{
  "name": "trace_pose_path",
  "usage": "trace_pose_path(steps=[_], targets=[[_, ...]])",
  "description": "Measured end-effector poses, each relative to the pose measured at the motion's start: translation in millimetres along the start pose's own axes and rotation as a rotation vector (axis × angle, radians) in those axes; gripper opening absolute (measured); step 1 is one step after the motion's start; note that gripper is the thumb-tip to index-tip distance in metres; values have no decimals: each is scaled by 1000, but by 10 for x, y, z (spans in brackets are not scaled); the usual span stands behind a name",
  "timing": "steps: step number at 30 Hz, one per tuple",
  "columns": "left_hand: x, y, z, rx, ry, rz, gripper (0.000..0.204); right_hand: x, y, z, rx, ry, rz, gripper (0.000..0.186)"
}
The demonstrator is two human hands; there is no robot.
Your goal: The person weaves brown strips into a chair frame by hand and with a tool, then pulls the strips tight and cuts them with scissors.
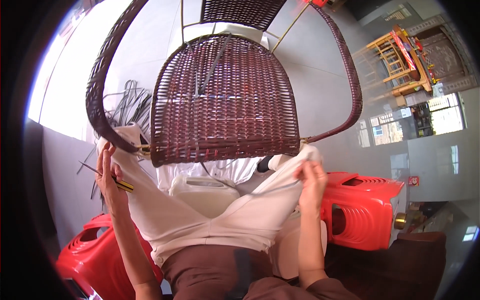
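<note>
A dark brown woven chair (225, 100) faces me, its seat's front edge over my knees. My left hand (107, 172) is by the seat's front left corner. It holds a slim screwdriver (125, 186) with a yellow-and-black handle, the thin shaft pointing out to the left; its exact tip type is too small to tell. At the right, above my thigh, my right hand (312, 182) pinches a grey weaving strip (265, 191). That strip runs slack from under the seat's front edge. More loose strips (205, 82) lie on the seat.
A bundle of dark strips (132, 105) lies on the floor at the left. Red plastic stools (365, 210) stand on both sides of me. A pale plastic stool (205, 195) sits between my legs. Wooden furniture (400, 65) is at the far right.
</note>
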State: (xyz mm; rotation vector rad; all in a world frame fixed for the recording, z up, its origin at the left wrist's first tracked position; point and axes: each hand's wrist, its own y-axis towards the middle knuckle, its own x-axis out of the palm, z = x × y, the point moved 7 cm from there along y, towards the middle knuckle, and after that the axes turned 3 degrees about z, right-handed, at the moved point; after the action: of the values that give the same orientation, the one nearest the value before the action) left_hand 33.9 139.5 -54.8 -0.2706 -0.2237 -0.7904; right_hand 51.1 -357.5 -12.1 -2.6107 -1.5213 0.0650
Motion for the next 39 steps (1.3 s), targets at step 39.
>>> trace_pose_path(steps=[39], targets=[[964,692,691,-15,436,-221,54,65,1616,-662,-296,-150,494,32]])
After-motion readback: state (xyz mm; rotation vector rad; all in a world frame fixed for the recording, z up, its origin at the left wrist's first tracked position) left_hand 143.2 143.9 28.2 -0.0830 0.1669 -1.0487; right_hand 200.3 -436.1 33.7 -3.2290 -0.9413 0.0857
